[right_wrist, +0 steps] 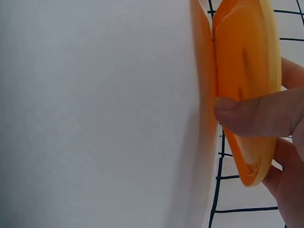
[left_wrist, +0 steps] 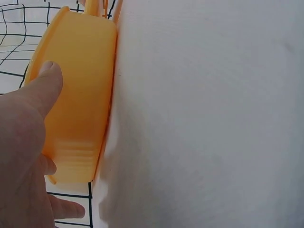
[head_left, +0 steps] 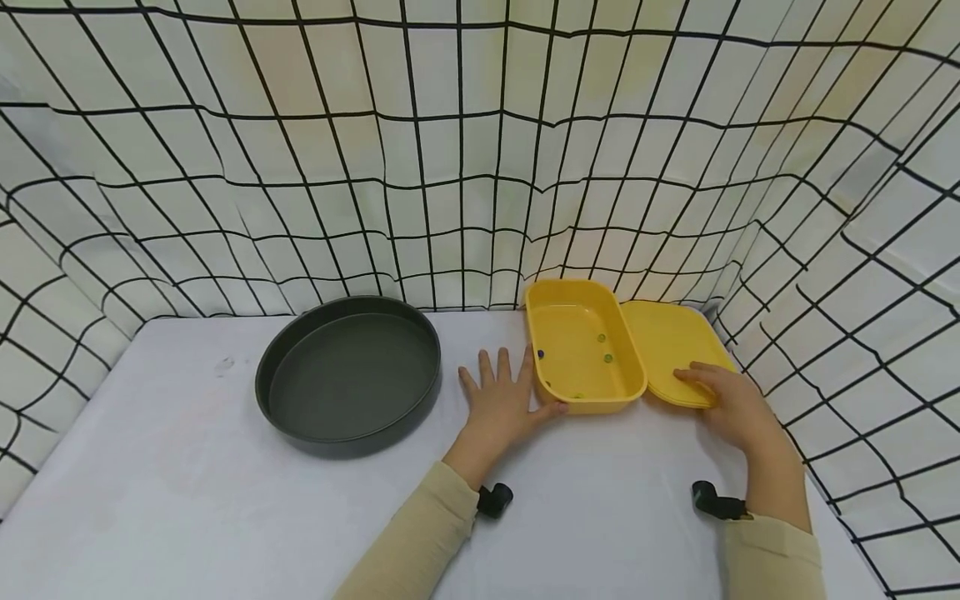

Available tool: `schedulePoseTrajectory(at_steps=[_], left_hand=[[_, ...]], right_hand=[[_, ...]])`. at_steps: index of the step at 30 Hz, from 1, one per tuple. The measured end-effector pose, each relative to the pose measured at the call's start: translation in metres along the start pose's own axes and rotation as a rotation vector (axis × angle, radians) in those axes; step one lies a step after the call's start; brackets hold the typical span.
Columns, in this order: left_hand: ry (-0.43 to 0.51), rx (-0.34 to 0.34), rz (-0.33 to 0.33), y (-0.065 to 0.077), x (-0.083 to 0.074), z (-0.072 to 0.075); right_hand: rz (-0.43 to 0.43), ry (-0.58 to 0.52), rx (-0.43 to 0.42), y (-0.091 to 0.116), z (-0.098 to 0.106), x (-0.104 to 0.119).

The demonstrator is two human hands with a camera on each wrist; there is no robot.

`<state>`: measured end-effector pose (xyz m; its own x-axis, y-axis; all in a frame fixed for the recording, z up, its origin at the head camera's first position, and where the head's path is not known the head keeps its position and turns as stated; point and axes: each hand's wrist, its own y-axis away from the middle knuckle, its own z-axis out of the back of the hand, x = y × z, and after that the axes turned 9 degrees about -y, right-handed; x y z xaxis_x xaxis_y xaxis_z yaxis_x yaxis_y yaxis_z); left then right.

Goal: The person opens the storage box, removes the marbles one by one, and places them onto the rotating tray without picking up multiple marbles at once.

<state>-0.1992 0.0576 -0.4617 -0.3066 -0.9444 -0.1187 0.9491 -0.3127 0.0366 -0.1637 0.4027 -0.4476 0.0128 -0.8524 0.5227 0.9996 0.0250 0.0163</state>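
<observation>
A yellow plastic container (head_left: 572,327) stands at the table's back right, its top uncovered. Inside it lie several tiny pieces, among them a blue one (head_left: 541,354) and a green one (head_left: 608,358). My left hand (head_left: 497,408) is spread at the container's front left corner. Its thumb rests along the front wall, while the other fingers stretch forward by the left side. Just right of the container is its yellow lid (head_left: 663,337). My right hand (head_left: 738,406) pinches the lid's near right edge, thumb underneath in the right wrist view, and the lid tilts off the table there.
A round dark pan (head_left: 352,379) sits left of the left hand. The table has a white cloth (head_left: 202,483). Behind and along the sides rises a black wire grid (head_left: 461,167) backed with pale sheeting, close to the lid's right side.
</observation>
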Motion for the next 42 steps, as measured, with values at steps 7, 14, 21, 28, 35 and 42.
schedulePoseTrajectory(at_steps=[7, 14, 21, 28, 35, 42], left_hand=[[0.015, -0.005, -0.008, 0.003, -0.001, 0.003], [0.015, -0.013, -0.005, 0.004, 0.001, 0.005], [0.010, -0.005, -0.003, 0.005, 0.002, 0.008], [0.039, 0.013, -0.029, 0.006, 0.003, 0.010], [0.121, 0.120, -0.100, 0.025, 0.010, 0.013], [0.096, 0.088, -0.248, 0.053, 0.030, 0.034]], right_hand=[[-0.039, 0.006, 0.083, 0.004, -0.001, 0.000], [-0.065, -0.031, 0.140, 0.002, -0.002, 0.004], [-0.127, -0.058, 0.186, 0.004, -0.003, 0.014], [-0.108, -0.063, 0.171, 0.004, -0.006, 0.017], [-0.061, -0.049, 0.116, 0.003, -0.011, 0.019], [0.007, 0.012, 0.020, 0.001, -0.007, 0.033]])
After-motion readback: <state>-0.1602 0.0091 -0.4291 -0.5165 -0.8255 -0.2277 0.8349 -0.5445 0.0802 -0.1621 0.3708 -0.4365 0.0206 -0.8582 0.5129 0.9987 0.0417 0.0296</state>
